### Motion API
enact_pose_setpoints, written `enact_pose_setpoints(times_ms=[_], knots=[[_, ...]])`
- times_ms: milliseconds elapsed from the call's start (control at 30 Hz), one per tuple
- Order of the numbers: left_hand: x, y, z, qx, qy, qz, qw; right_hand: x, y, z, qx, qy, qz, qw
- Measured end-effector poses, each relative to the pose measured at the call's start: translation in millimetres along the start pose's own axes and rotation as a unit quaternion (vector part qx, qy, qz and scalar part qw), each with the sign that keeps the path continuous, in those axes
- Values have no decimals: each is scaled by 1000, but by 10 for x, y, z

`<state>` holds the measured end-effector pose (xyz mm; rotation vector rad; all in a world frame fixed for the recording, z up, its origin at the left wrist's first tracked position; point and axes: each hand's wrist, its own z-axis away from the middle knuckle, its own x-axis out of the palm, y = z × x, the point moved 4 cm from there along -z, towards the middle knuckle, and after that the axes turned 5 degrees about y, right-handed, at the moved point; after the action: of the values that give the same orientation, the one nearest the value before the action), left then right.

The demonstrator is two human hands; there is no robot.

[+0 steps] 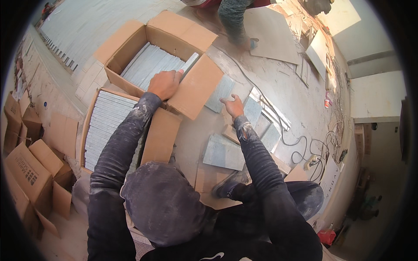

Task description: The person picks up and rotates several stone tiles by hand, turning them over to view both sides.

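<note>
My left hand reaches over an open cardboard box and is closed on a grey stone tile at the row's right end. That tile stands tilted and a little higher than the packed tiles beside it. My left fingertips are partly hidden behind the tile and the box flap. Out to the right, my right hand hangs over the floor with thumb and fingers apart and nothing in it. A loose greenish-grey tile lies just left of it, and another flat tile lies nearer me.
A second box of upright tiles stands under my left forearm. Empty cartons pile up at left. A black cable snakes across the floor at right. Another person's arm reaches down beside a large flat sheet at the far side.
</note>
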<state>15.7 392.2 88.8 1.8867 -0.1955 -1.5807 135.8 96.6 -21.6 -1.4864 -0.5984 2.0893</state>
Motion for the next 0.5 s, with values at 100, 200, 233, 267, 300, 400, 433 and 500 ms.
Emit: enact_pose_setpoints(times_ms=[100,200,233,267,300,400,433,500], knots=[[-16,-10,26,-11,-26,10,1000,342,-153,106,80,26,50,995],[-53,-94,30,-37,-31,17,999,554,-527,235,180,52,91,978],[-57,-75,21,-46,-41,30,998,637,-544,183,203,61,85,974],[-56,-66,12,-56,-50,43,996,722,-554,147,225,70,79,969],[-41,-65,2,-58,-54,55,995,793,-564,132,235,103,96,962],[66,-128,-22,-66,-71,97,991,1042,-448,41,260,197,145,934],[106,-169,-53,-72,-78,118,987,1081,-456,11,263,227,162,924],[174,-225,-89,-62,-84,156,982,1119,-403,-49,282,246,171,911]])
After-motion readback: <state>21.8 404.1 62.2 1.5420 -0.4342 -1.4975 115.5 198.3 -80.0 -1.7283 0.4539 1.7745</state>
